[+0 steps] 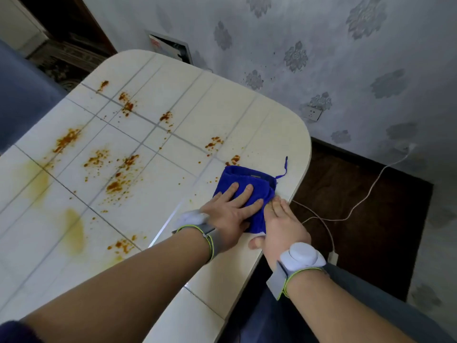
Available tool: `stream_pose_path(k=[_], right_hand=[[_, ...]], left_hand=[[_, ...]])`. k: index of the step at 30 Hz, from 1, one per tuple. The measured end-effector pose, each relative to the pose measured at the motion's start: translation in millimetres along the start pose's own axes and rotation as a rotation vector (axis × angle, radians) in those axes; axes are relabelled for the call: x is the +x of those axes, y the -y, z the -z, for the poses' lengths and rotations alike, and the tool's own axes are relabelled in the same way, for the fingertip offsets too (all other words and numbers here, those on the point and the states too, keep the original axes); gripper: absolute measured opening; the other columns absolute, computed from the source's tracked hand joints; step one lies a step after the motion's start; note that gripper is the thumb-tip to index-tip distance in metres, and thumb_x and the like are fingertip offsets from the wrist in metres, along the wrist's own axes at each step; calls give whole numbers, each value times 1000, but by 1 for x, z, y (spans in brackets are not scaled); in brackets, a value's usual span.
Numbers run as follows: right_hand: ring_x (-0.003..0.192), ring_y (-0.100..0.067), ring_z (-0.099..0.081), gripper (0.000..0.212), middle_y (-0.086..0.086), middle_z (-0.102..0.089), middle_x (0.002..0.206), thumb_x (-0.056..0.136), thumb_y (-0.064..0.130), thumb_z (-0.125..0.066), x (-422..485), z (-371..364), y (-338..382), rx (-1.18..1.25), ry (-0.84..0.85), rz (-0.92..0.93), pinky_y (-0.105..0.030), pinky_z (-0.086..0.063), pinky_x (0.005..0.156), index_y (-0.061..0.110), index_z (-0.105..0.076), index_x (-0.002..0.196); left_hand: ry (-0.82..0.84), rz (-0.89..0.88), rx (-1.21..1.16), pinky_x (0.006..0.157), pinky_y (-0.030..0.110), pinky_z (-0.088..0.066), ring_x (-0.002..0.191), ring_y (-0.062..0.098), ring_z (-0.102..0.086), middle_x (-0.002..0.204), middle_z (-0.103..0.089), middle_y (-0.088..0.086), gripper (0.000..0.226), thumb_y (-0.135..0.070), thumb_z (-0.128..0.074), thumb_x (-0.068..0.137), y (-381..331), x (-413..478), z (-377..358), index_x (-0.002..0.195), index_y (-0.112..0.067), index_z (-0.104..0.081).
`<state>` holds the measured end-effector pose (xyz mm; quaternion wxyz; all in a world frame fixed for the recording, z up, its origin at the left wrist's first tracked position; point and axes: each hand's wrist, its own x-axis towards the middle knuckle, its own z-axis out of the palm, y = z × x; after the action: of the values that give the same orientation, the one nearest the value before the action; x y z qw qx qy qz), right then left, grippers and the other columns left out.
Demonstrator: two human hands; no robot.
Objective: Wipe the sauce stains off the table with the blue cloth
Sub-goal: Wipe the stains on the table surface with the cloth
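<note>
A folded blue cloth (252, 180) lies on the white tiled table (188, 100) near its right edge. My left hand (231, 210) rests flat on the cloth's near half, fingers spread. Beside it, my right hand (282, 222) touches the cloth's right near corner, with its thumb under the table's rim. Orange-brown sauce stains (116, 185) are spattered over the table's middle and left, and one small stain (235, 159) sits just beyond the cloth. Pale yellow smears (74, 231) mark the near left tiles.
A wall with grey patterned paper (346, 58) runs behind and right of the table, with a socket (312, 113). A white cable (358, 201) trails over the dark floor at the right. A blue chair back (22, 100) stands at the left.
</note>
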<state>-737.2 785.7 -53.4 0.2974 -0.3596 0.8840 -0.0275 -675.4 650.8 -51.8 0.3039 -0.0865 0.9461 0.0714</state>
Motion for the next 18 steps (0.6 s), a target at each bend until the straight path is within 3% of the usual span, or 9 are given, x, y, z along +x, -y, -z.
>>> stream_pose_path(k=[3, 8, 10, 13, 16, 18], right_hand=[[147, -24, 6, 104, -14, -1, 160, 82, 53, -63, 0, 1, -4, 1, -32, -16, -31, 6, 118, 4, -5, 151], [148, -27, 1, 98, -19, -7, 159, 84, 46, -65, -10, 8, -2, -15, -87, 20, -30, 16, 110, -1, -9, 150], [147, -28, -5, 99, -22, -11, 157, 81, 43, -68, -7, 10, 0, -3, -94, 6, -31, 9, 115, -4, -13, 148], [138, -36, -31, 104, -32, -38, 142, 64, 50, -79, -5, 22, 4, -124, -156, -8, -38, -20, 117, -16, -39, 134], [145, -34, -11, 86, -24, -19, 154, 87, 41, -62, -13, 20, 4, -91, -44, 38, -39, -6, 119, -7, -22, 146], [145, -32, -9, 76, -17, -24, 154, 90, 36, -58, -16, 21, -1, -27, -72, 37, -37, -7, 118, -1, -23, 147]], left_hand=[[-16, 3, -25, 122, 44, -4, 149, 23, 14, 162, 16, -11, 60, -40, -30, 104, -3, 18, 5, 151, -46, 7], [-51, 52, -8, 122, 42, -2, 149, 24, 16, 161, 18, -10, 59, -39, -27, 105, -14, 7, -7, 151, -44, 11], [-36, 12, 45, 122, 44, -5, 149, 26, 15, 162, 17, -7, 60, -37, -26, 105, -5, 34, 9, 151, -42, 12], [-32, -20, 145, 120, 46, -8, 148, 31, 14, 163, 15, 0, 61, -34, -25, 104, 2, 85, 27, 152, -37, 13], [-46, 11, 93, 120, 47, -11, 149, 31, 13, 163, 14, -2, 61, -34, -26, 104, -6, 87, 32, 153, -38, 10], [-45, -21, 54, 120, 46, -10, 149, 31, 12, 163, 14, -4, 60, -34, -27, 105, -9, 68, 22, 153, -39, 9]])
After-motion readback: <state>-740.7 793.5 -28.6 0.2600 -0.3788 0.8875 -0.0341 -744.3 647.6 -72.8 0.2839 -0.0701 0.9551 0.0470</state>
